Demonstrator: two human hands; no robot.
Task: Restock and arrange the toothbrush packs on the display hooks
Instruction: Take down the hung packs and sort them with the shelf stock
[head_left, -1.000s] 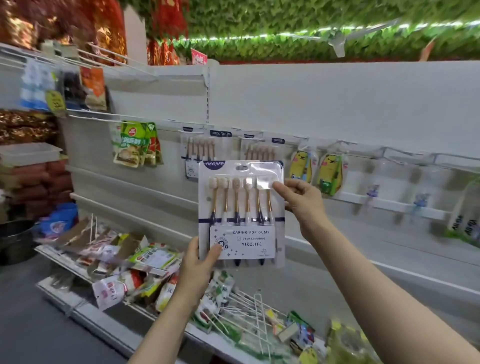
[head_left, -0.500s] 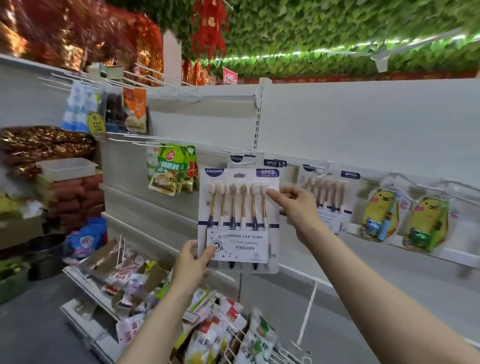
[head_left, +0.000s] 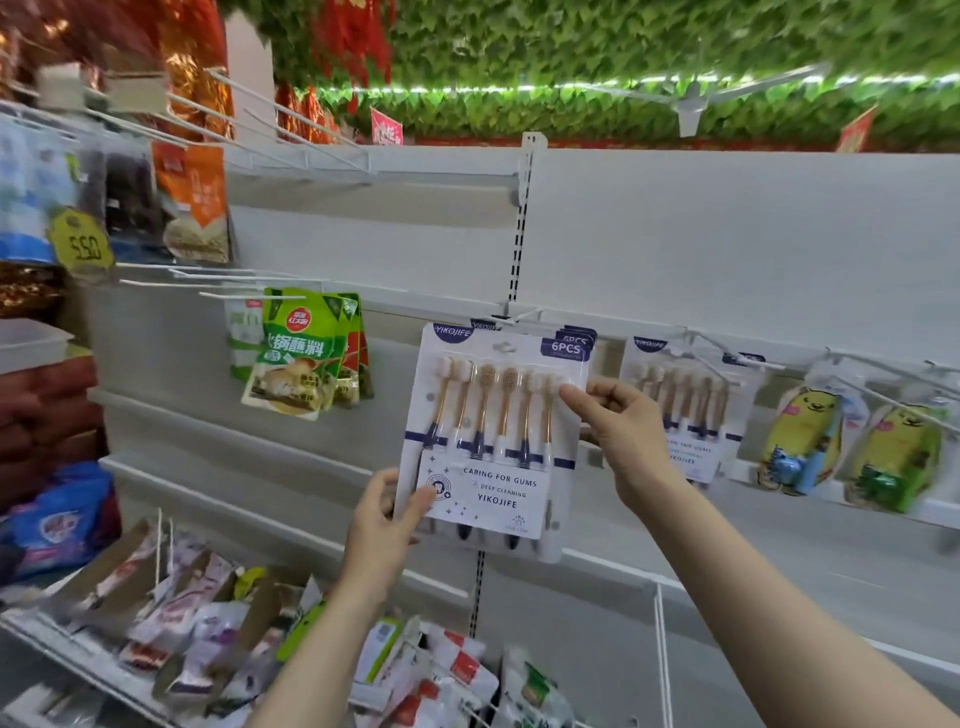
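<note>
The left hand (head_left: 382, 525) grips the lower left corner of the pack (head_left: 493, 441), thumb on the front by the printed label, the other fingers curled behind the card. The right hand (head_left: 621, 431) pinches the pack's right edge near the top, thumb tip on the clear blister beside the brush heads, remaining fingers folded behind.

The pack is held upright and face-out against the white back panel (head_left: 727, 234), its long axis vertical with a slight lean to the left at the top. The six brushes inside stand bristles up, handles down; the "6PCS" tab is at the upper right. Its top edge sits just under the hook (head_left: 519, 317), in front of more packs already hanging there; whether its hang hole is on the wire cannot be told.

Just to the right, a second hook carries another set of toothbrush packs (head_left: 680, 410), partly behind the right hand. Further right hang yellow kids' brush packs (head_left: 802, 441). To the left hang green sauce pouches (head_left: 301, 358), and above them a yellow price tag (head_left: 83, 247). Below, a wire shelf (head_left: 78, 649) holds mixed sachets.
</note>
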